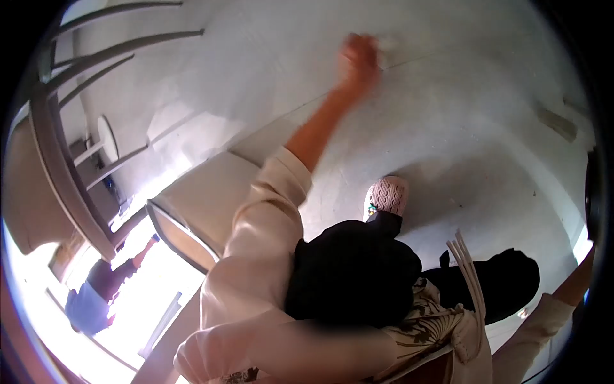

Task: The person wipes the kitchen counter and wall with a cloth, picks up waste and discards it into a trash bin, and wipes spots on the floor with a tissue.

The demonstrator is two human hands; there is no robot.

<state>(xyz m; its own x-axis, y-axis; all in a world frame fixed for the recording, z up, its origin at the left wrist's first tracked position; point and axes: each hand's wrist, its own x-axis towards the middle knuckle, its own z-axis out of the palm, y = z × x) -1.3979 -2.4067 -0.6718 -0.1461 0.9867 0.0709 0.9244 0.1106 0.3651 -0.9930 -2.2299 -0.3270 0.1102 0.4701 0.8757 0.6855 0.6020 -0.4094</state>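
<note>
My left arm reaches forward in a pale rolled-up sleeve (pixel 268 224). At its end, my left hand (pixel 359 59) is blurred, its fingers curled closed over the grey floor (pixel 275 70). Against its far side shows a whitish smudge (pixel 385 50); whether the fingers hold it, I cannot make out. On the right, the sleeve (pixel 534 333) and part of the forearm of my right arm show, while my right hand lies outside the view. Below my left hand is a pink patterned shoe (pixel 387 193) on my foot, beneath black trousers (pixel 352 275).
A brown wooden piece of furniture (pixel 57 153) with several legs stands at left. Nearer is a cream box-like piece (pixel 204 189). Another person (pixel 96 297) is by the bright opening at lower left. A flat strip (pixel 556 123) lies at right. Pale cords (pixel 469 272) hang at my front.
</note>
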